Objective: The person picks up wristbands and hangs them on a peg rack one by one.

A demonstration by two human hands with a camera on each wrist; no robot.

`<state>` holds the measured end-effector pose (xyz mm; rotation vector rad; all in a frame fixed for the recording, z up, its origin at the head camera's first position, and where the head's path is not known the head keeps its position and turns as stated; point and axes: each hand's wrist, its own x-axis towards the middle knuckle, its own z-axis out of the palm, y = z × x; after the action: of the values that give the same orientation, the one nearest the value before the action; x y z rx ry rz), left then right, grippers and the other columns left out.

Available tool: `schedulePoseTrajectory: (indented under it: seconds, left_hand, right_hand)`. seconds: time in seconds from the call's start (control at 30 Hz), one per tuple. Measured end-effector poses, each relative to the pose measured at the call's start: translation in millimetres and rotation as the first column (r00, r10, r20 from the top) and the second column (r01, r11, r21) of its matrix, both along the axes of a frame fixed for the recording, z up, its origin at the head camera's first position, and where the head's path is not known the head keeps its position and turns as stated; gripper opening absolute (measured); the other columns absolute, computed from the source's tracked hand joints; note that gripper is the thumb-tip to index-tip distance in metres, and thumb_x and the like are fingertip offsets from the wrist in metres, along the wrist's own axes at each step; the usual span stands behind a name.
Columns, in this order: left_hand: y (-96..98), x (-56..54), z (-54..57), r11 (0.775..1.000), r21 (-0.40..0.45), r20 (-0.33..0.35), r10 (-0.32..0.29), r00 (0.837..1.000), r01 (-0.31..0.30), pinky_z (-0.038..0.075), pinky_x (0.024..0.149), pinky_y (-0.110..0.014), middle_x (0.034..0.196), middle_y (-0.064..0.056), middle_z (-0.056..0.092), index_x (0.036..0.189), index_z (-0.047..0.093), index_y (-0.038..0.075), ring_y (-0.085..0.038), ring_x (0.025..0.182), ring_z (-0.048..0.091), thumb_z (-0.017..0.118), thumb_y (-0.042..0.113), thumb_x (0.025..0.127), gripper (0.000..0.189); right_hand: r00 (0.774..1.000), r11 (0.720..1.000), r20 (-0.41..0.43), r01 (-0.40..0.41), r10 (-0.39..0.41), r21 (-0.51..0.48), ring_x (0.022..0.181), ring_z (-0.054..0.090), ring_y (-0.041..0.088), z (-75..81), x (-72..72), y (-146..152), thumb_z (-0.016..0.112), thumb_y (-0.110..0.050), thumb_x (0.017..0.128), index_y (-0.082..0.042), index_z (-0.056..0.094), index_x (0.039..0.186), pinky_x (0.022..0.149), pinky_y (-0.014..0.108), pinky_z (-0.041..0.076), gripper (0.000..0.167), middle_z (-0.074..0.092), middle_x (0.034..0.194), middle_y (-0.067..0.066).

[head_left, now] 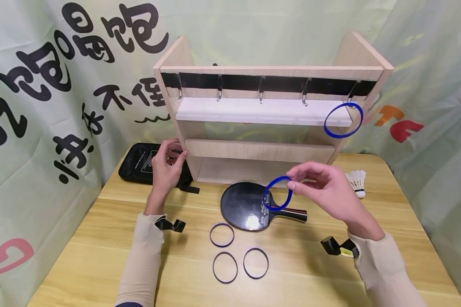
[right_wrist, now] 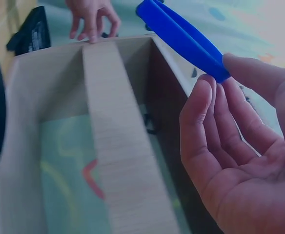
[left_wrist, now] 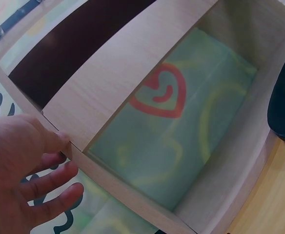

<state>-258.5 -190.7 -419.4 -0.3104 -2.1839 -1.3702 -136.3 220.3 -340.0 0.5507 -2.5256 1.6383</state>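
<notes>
My left hand (head_left: 167, 164) holds the left side panel of a pale wooden shelf (head_left: 259, 149) at its front edge. The thumb touches the edge and the fingers curl on the outer side, as the left wrist view shows. In my right hand (head_left: 324, 189), a blue ring (right_wrist: 174, 40) is pinched between thumb and fingertips, in front of the shelf's lower right part. Another blue ring (head_left: 339, 136) hangs from the rightmost metal hook (head_left: 350, 99). Three thin dark rings lie flat on the table, one ring (head_left: 222, 246) behind the other two.
Several hooks line a black strip (head_left: 240, 82) across the shelf. A black table tennis bat (head_left: 240, 204) lies before it, under the held ring. At the left is a black zip case (head_left: 136, 164), at the right a shuttlecock (head_left: 356, 181). Printed curtains surround the wooden table (head_left: 111, 226).
</notes>
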Motion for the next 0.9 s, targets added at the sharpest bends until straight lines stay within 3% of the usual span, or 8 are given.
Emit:
schedulePoseTrajectory:
  seconds: [0.17,0.3,0.4,0.63,0.77,0.9]
  left_hand:
    - [-0.5,0.0,-1.3,1.000,0.002,0.009,0.009,1.000,-0.009,0.052,0.076,-0.012,0.116,-0.021,0.077,0.134,0.066,0.003,-0.022,0.089,0.069,0.078,0.004,0.100,0.037]
    - [-0.2,0.6,-1.1,1.000,0.007,0.015,0.003,1.000,-0.003,0.051,0.076,-0.010,0.117,-0.022,0.077,0.135,0.065,0.003,-0.025,0.090,0.070,0.078,0.004,0.100,0.037]
    - [0.4,0.9,-0.2,1.000,0.005,0.015,-0.003,1.000,0.003,0.052,0.077,-0.010,0.118,-0.023,0.076,0.135,0.065,0.004,-0.026,0.091,0.071,0.078,0.005,0.100,0.038]
    - [-0.2,1.6,-1.4,1.000,-0.004,0.008,0.005,1.000,-0.005,0.054,0.077,-0.014,0.117,-0.021,0.077,0.135,0.066,0.003,-0.014,0.089,0.068,0.078,0.005,0.100,0.037]
    - [-0.1,1.3,-2.0,1.000,-0.004,-0.001,0.002,1.000,-0.002,0.054,0.077,-0.014,0.116,-0.021,0.078,0.135,0.066,0.004,-0.011,0.088,0.067,0.079,0.006,0.100,0.037]
    - [0.4,0.0,-1.8,1.000,0.001,-0.005,0.001,1.000,-0.001,0.053,0.076,-0.012,0.116,-0.020,0.078,0.134,0.066,0.004,-0.010,0.087,0.067,0.079,0.005,0.100,0.037]
  right_hand:
    - [0.998,0.995,-0.053,0.025,-0.031,-0.101,0.085,0.077,0.011,21.5,-7.1,-7.1,0.079,0.000,0.098,0.001,0.075,0.114,0.080,0.023,0.065,0.016,0.080,0.102,-0.005]
    - [0.991,0.971,-0.132,-0.018,-0.014,-0.236,0.079,0.076,0.011,37.2,-16.7,-10.1,0.078,0.008,0.095,0.007,0.074,0.109,0.076,0.022,0.065,0.015,0.080,0.099,0.000]
    - [0.984,0.958,-0.177,-0.027,-0.024,-0.284,0.074,0.075,0.011,49.8,-22.2,-11.2,0.079,0.010,0.094,0.007,0.075,0.107,0.073,0.022,0.064,0.014,0.080,0.095,0.001]
    - [0.974,0.939,-0.218,-0.023,-0.056,-0.342,0.072,0.074,0.013,80.4,-31.5,-9.2,0.082,0.008,0.092,0.007,0.077,0.108,0.072,0.021,0.064,0.017,0.081,0.095,0.005]
    - [0.950,0.953,-0.296,0.003,-0.097,-0.303,0.078,0.077,0.012,99.9,-37.6,-5.4,0.082,0.009,0.090,0.008,0.077,0.107,0.071,0.021,0.064,0.017,0.082,0.098,0.004]
    - [0.914,0.974,-0.360,0.128,-0.189,-0.187,0.079,0.077,0.009,117.8,-43.2,-0.4,0.084,0.005,0.089,0.005,0.079,0.106,0.072,0.016,0.062,0.018,0.082,0.098,-0.002]
